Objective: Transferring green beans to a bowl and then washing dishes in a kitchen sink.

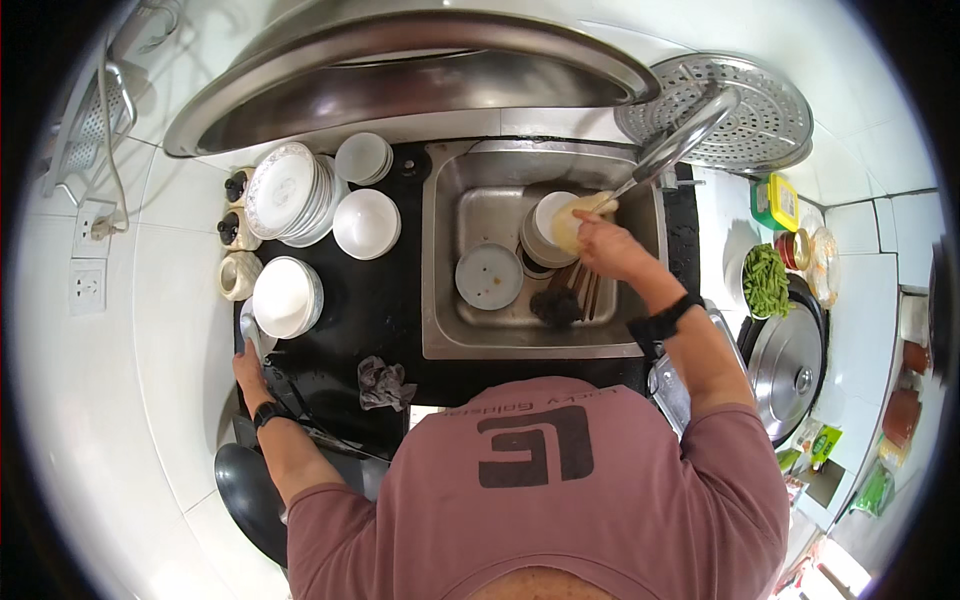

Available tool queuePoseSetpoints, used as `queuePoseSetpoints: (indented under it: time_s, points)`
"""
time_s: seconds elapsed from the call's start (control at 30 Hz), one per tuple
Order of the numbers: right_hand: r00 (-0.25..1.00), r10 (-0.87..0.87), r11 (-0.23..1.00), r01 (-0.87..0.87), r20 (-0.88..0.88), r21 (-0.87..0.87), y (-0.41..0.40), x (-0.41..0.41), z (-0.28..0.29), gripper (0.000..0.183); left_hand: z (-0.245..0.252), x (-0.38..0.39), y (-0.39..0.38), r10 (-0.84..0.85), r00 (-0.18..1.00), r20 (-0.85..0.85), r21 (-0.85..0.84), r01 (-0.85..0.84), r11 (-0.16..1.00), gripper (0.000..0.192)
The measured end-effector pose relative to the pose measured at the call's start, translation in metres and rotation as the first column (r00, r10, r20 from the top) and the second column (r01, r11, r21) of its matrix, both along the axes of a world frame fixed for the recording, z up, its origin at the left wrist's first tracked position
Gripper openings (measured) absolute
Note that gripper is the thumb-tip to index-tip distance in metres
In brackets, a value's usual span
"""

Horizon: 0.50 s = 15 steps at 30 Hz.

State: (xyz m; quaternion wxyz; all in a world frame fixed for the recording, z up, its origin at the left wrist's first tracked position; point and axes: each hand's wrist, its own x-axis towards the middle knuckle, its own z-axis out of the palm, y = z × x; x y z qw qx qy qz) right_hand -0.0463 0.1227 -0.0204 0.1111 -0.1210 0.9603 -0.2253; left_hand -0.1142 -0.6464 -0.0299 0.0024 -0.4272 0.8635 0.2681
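Note:
My right hand (606,244) grips a yellowish cloth or sponge (574,229) over a white bowl (553,212) stacked on others in the steel sink (480,349). A small whitish plate (489,276) with food scraps lies left of that stack. Below the stack are several chopsticks (592,296) and a dark scouring pad (556,305). At the counter's left edge my left hand (250,367) holds a pale, spoon-like utensil (250,321), partly hidden beside a stack of white bowls (285,298). The chrome faucet (686,139) reaches over the sink's right side.
Stacked plates (281,191), a white bowl (366,223) and small dishes (362,157) stand on the black counter's left. A crumpled grey rag (384,383) lies near its front. A large steel basin (420,82) overhangs the back. Cut green beans (766,283) and a lidded pot (784,367) stand right.

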Motion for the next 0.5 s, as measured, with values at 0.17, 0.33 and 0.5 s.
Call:
queuePoseSetpoints:
  time_s: [0.17, 0.33, 0.5]
  points:
    - [0.999, -0.039, 0.996, 0.042, -0.035, 0.082, -0.007, -0.001, -0.029, 0.049, 0.017, 0.008, 0.053, -0.064, 0.963, -0.262, -0.173, 0.018, 0.985, 0.068]
    - [0.985, -0.168, 0.976, 0.160, 0.038, 0.150, -0.023, -0.008, -0.029, 0.061, 0.080, 0.022, 0.143, -0.170, 0.749, -0.641, -0.189, 0.060, 0.980, 0.044]
    - [0.993, -0.094, 0.918, 0.112, -0.065, 0.380, -0.034, -0.011, -0.092, 0.053, 0.129, 0.031, 0.247, -0.304, 0.589, -0.749, -0.144, 0.303, 0.942, 0.034]
